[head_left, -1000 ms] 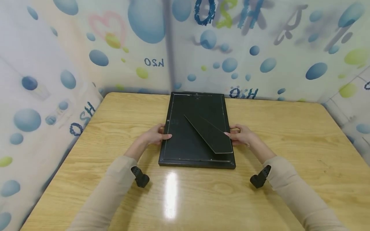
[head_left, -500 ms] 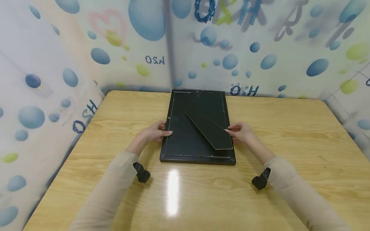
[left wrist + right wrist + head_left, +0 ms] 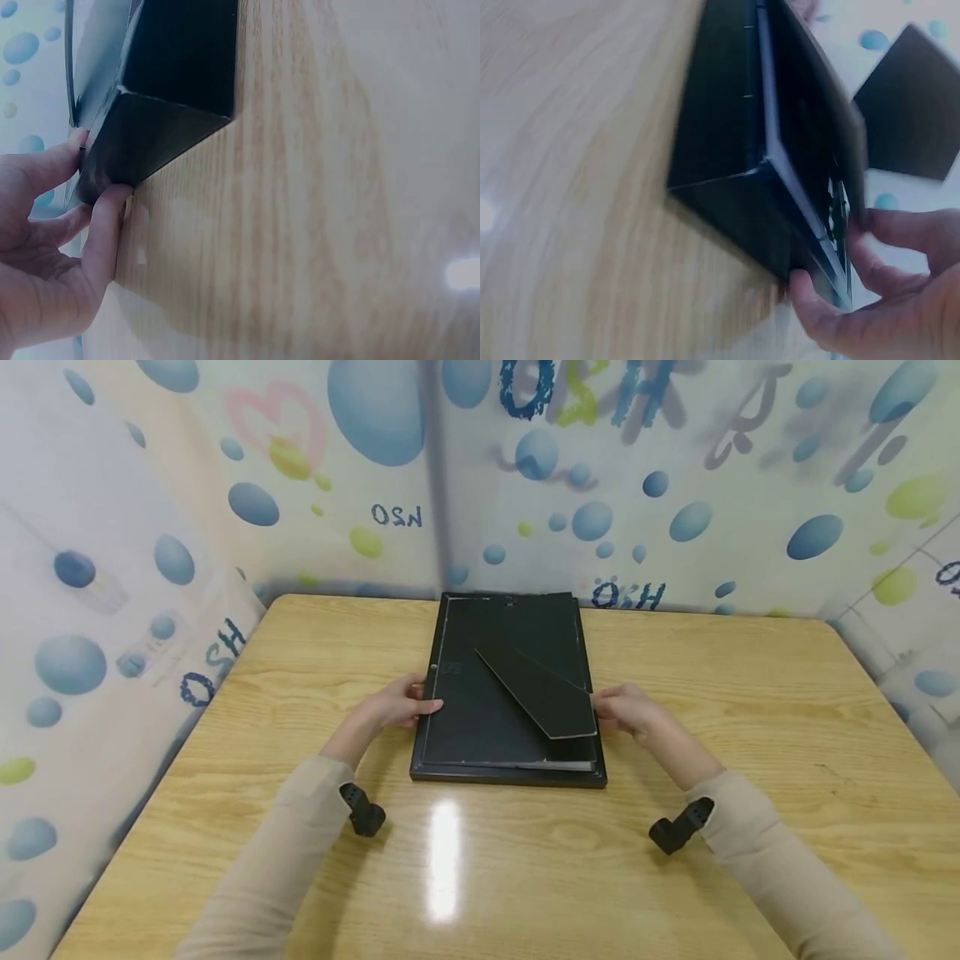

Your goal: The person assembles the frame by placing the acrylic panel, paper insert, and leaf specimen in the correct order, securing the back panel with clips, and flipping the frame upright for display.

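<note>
A black picture frame (image 3: pixel 510 779) lies face down on the wooden table, its easel stand (image 3: pixel 547 697) sticking out at a slant from the back panel (image 3: pixel 472 727). My left hand (image 3: pixel 393 702) grips the frame's left side, thumb on top; in the left wrist view its fingertips press the frame's side wall (image 3: pixel 150 135) low down. On the right side, my right hand (image 3: pixel 630 710) pinches the back panel's edge. The right wrist view shows this panel (image 3: pixel 844 112) tilted up off the frame (image 3: pixel 720 135), leaving a dark gap, with one fingertip against the frame's outer wall.
The light wooden table (image 3: pixel 750 718) runs back to a wall (image 3: pixel 510 493) printed with blue and green drops, right behind the frame's far edge. Each wrist wears a small black camera; the left wrist camera (image 3: pixel 363 812) hangs above the tabletop.
The back panel, flat in the frame earlier, is now raised along its right edge, with a pale gap showing at the lower right. The right fingers moved onto that edge; the left hand stayed.
</note>
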`<action>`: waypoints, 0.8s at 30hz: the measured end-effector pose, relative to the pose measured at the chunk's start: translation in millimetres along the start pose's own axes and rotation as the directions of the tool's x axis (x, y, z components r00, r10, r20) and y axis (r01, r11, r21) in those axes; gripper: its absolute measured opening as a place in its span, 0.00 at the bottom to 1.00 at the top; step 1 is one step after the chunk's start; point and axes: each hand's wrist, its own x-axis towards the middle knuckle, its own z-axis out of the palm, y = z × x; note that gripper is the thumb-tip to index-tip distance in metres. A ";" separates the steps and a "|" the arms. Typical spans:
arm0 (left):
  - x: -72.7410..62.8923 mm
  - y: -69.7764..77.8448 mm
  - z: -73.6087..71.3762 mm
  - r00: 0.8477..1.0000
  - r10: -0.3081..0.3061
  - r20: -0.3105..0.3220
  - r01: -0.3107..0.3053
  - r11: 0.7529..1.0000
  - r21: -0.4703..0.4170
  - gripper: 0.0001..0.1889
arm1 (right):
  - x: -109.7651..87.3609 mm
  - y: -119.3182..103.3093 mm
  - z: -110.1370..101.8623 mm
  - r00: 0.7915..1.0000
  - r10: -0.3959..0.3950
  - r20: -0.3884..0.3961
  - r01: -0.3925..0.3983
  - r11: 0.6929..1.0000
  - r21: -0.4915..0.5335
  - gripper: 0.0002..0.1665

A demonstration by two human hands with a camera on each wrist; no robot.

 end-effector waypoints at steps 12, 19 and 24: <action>1.0 -2.8 -1.8 1.000 0.007 0.017 -0.006 1.000 -0.007 0.40 | -4.8 -4.4 8.3 0.990 -0.095 -0.109 0.077 0.984 -0.159 0.20; 5.3 -5.2 -2.2 1.000 0.023 0.014 -0.023 0.999 -0.022 0.40 | -5.1 -3.5 6.3 0.996 -0.082 -0.033 0.082 0.997 -0.009 0.20; 4.9 -5.3 -2.1 1.000 0.021 0.018 -0.020 0.999 -0.034 0.40 | -2.3 2.3 5.4 0.997 -0.060 0.044 0.053 0.986 0.161 0.25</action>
